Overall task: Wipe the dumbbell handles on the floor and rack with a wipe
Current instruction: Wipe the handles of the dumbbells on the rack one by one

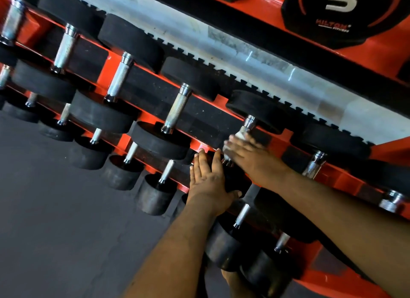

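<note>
A red rack [104, 73] holds two rows of black dumbbells with knurled steel handles. My right hand [246, 153] wraps a white wipe [240, 135] around the handle [249, 122] of one upper-row dumbbell; the hand is blurred. My left hand [207, 175] lies with straight fingers on the near black head [235, 180] of that same dumbbell, its thumb around the head's lower edge. Most of the handle is hidden under my right hand and the wipe.
More upper-row handles [177, 108] run to the left and another [314, 164] to the right. Lower-row dumbbells [155, 193] jut toward the grey floor [55, 220]. A black weight plate marked 5 [341, 14] leans behind the rack.
</note>
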Demonstrator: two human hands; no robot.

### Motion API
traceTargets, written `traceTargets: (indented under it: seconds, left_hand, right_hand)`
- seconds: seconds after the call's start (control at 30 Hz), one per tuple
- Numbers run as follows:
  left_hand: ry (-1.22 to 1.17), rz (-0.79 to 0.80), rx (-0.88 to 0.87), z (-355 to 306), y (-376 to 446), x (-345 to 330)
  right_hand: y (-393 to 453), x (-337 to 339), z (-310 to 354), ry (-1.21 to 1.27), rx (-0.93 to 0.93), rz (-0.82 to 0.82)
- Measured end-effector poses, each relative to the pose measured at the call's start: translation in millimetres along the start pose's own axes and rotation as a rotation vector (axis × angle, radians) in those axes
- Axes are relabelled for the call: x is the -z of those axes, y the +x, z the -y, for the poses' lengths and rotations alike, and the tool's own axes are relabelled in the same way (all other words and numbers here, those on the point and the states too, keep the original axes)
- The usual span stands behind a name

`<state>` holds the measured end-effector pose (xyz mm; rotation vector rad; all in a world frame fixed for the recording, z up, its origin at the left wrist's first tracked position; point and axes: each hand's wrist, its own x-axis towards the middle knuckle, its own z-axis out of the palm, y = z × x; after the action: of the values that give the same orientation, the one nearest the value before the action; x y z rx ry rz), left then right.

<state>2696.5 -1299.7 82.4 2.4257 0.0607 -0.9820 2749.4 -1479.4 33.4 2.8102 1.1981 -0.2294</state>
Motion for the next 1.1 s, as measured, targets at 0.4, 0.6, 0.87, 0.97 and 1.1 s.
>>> traceTargets:
  seconds: [0.4, 0.6, 0.87, 0.97, 1.1]
  left_hand:
    - [0.008, 0.008, 0.003, -0.6, -0.5, 1.6]
    - [0.026, 0.002, 0.011, -1.0, -0.2, 1.2]
    - [0.027, 0.01, -0.002, -0.5, -0.7, 1.2]
    - [0.031, 0.007, -0.008, -0.7, -1.4, 0.6]
    - [0.007, -0.01, -0.01, 0.1, 0.2, -2.0]
  right_hand:
    - [-6.5, 10.9, 23.1, 1.62, -1.373, -0.363]
    - [42.4, 20.5, 11.3, 2.279, -1.269, -0.348]
    - [33.7, 14.2, 6.7, 2.398, -1.168, -0.409]
    - [33.2, 18.2, 20.3, 2.349, -1.17, -0.134]
    - [41.6, 24.5, 4.2, 2.333, -1.214, -0.439]
